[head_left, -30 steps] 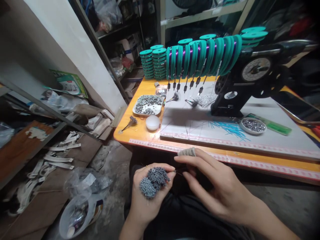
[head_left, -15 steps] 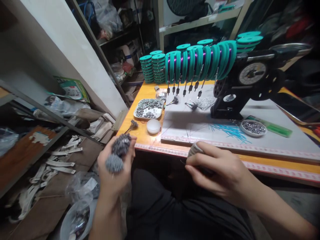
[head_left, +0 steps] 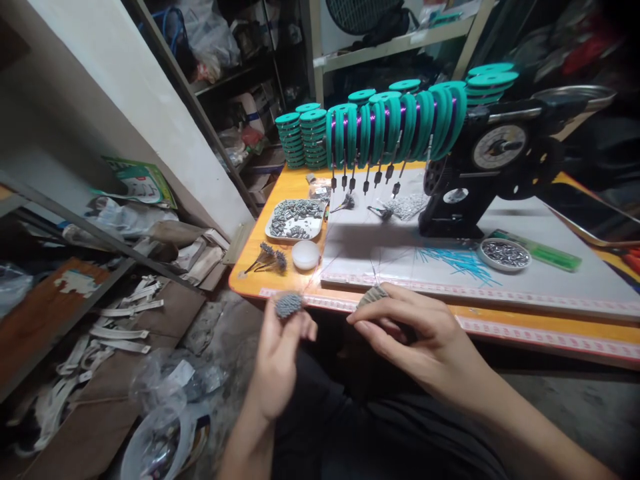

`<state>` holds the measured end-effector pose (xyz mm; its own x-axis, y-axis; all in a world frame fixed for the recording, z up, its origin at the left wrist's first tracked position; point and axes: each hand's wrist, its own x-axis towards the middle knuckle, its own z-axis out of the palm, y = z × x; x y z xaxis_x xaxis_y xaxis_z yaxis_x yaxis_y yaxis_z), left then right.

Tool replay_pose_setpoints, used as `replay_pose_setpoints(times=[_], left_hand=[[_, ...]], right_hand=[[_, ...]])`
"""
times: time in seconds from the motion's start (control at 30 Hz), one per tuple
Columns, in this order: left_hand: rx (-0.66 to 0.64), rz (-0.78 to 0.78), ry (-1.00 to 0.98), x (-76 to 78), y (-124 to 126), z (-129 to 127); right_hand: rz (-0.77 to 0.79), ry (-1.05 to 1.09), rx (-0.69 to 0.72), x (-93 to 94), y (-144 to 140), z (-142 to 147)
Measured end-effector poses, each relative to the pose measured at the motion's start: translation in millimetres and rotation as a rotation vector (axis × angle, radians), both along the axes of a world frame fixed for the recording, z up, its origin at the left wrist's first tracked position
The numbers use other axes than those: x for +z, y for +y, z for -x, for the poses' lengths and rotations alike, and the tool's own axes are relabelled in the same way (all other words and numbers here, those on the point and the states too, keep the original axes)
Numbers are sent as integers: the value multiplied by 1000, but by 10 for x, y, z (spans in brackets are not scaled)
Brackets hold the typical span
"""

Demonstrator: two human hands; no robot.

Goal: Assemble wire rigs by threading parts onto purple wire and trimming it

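My left hand (head_left: 280,363) is closed around a grey bundle with a round, bumpy end (head_left: 289,305), which points up just in front of the table edge. To its right, my right hand (head_left: 420,327) pinches a small beige-grey ribbed piece (head_left: 371,297) between thumb and fingers; part of it is hidden by the fingers. Dark bundles with studded heads and thin stems (head_left: 270,258) lie on the table beyond my left hand. Beside them stands a small white round dish (head_left: 305,255).
A white tray of small grey pieces (head_left: 295,220) stands behind the dish. A black machine (head_left: 457,200) carries teal spools (head_left: 395,123) with hanging weights. Blue strips (head_left: 457,265) and a bowl of metal bits (head_left: 505,255) lie right. A plastic bucket (head_left: 155,440) stands lower left.
My left hand has moved right, towards my right hand. The dark studded bundle it held now lies on the table beside the other one; the grey bundle stays in the hand.
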<state>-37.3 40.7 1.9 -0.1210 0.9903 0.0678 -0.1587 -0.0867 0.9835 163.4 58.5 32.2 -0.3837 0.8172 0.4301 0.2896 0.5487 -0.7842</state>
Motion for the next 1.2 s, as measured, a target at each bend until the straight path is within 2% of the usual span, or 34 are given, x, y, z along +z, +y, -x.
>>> replay_pose_setpoints(times=[0.1,0.2,0.37,0.5,0.6,0.7,0.87,1.03,1.2], left_hand=[[-176,127,-285,-15,-181,-262],[-211,207,-328,-45,-256,-387],[-232,133,-164,-64,-307,-417],[-198,153,55,20,-365,-410],[-232,217,59,85,-398,-391],[-267,228,50,111,-409,-381],[-173,147,53,54,-419,-460],[-61,84,-146,-33,-449,-512],[3,-51,16,-39,-478,-455]], right_hand=[[-34,25,-28,-54,-18,70],[-27,71,-23,-118,-33,124],[-19,97,-42,-124,-61,117],[105,97,-16,-41,-74,68],[169,96,26,8,-86,42],[164,99,21,25,-108,37],[161,117,-6,13,-141,47],[74,111,7,-12,-156,25],[-79,23,25,-66,-161,5]])
